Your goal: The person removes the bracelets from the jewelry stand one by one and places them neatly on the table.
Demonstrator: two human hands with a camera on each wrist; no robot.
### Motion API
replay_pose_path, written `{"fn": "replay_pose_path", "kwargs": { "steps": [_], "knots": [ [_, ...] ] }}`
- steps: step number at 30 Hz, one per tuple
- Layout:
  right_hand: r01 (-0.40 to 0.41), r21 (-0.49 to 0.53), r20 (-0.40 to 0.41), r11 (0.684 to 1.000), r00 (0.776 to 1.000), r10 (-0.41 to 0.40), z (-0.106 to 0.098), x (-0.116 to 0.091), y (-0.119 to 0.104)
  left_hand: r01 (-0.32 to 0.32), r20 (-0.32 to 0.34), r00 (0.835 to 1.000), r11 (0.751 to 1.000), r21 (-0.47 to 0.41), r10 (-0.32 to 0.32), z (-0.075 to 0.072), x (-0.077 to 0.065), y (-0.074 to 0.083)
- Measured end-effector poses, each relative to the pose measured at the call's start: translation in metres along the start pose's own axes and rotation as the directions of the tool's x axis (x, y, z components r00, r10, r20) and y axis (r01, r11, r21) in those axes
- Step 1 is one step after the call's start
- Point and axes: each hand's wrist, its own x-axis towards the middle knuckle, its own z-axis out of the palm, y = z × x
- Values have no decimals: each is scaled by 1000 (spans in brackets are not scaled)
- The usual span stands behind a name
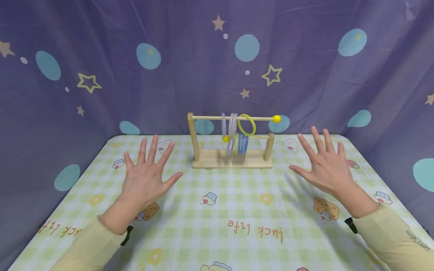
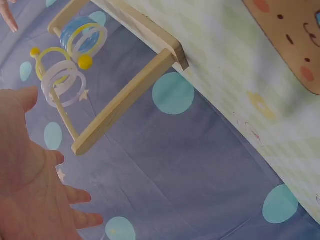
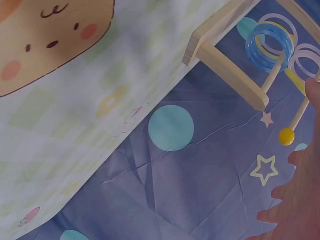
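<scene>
A wooden ring rack (image 1: 232, 164) stands at the far middle of the table, with two horizontal rods. Its upper rod, tipped with a yellow bead (image 1: 277, 119) on the right, carries pale lavender rings (image 1: 223, 126) and one tilted yellow ring (image 1: 254, 126). On the lower rod hang several blue rings (image 1: 243, 145), with a yellow ring and pale ones beside them. Left of the rack is my left hand (image 1: 144, 180), palm down with fingers spread. My right hand (image 1: 329, 169) is likewise spread, to the rack's right. Both hands are apart from the rack and hold nothing.
A green-and-white checked cloth (image 1: 217, 218) with printed cartoon figures covers the table. Behind it and at both sides hangs a purple curtain (image 1: 190, 75) with stars and teal dots. The rack stands near the table's back edge.
</scene>
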Motion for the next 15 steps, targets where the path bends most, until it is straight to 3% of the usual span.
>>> {"fn": "replay_pose_path", "kwargs": {
  "steps": [8, 15],
  "knots": [
    [22, -21, 6, 1000, 1000, -22, -7, 7, -10, -12, -3, 1000, 1000, -12, 12, -3, 10, 2],
    [39, 6, 19, 999, 999, -40, -11, 18, -26, -4, 6, 1000, 999, -33, 4, -6, 37, 5]
  ]
}}
